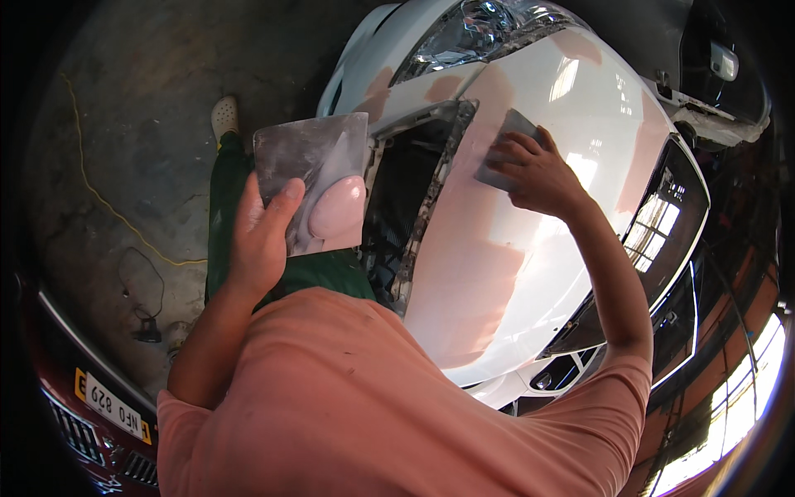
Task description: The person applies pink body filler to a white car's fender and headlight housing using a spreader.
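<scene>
In my left hand [261, 232] is a square grey mixing plate [306, 149], thumb on its face, with a mound of pale pink putty [335, 207] on its right side. My right hand [538, 174] grips a flat dark grey spreader [505, 176] against the white car hood [571, 265], its fingers bent over it. Pink filler patches [468, 315] cover parts of the hood around it. Left of the spreader is a dark opening [396, 190] at the car's front, with rough, dirty edges.
My foot in a beige clog [224, 118] stands on the concrete floor. A yellow cord [108, 203] and dark cable with a plug [147, 330] lie there. A dark red car [70, 414] is behind at lower left; another vehicle part [720, 91] sits upper right.
</scene>
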### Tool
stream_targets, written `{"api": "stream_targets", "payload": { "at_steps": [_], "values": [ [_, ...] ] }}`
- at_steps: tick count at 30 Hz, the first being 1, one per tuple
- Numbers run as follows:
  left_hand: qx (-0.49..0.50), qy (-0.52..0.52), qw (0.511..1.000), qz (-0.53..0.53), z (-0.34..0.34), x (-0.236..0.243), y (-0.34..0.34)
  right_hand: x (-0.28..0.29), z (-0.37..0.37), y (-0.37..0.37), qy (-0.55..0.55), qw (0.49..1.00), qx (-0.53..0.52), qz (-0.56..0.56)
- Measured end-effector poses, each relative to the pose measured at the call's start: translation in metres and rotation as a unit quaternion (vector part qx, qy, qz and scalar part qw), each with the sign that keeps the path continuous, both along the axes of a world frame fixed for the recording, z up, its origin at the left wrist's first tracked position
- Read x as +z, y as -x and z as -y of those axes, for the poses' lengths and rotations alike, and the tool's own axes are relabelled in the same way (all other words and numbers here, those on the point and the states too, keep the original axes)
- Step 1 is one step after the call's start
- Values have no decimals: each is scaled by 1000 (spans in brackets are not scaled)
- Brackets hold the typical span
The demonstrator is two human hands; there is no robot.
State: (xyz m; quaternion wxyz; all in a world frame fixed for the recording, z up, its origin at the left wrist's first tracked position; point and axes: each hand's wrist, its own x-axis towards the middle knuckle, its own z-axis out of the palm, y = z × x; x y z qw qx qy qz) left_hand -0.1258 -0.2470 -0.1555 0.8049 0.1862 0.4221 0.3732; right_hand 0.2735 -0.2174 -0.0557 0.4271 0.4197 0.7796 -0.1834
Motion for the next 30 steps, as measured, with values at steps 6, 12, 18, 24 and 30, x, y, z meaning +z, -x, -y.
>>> {"api": "stream_targets", "payload": {
  "at_steps": [6,12,18,24,30],
  "values": [
    [-11,12,1000,18,-4,4,-2,7,-11,-3,-7,1000,10,-6],
    [-18,9,1000,3,-4,-2,-4,-1,-16,-12,-7,1000,-23,-8],
    [-29,8,999,8,-6,2,-1,12,-24,-6,-19,1000,-23,-5],
    [-35,8,999,14,-10,5,2,8,5,-17,-58,997,-52,-23],
    [5,7,1000,21,-13,28,10,66,48,3,-139,918,-336,-160]
  ]
}}
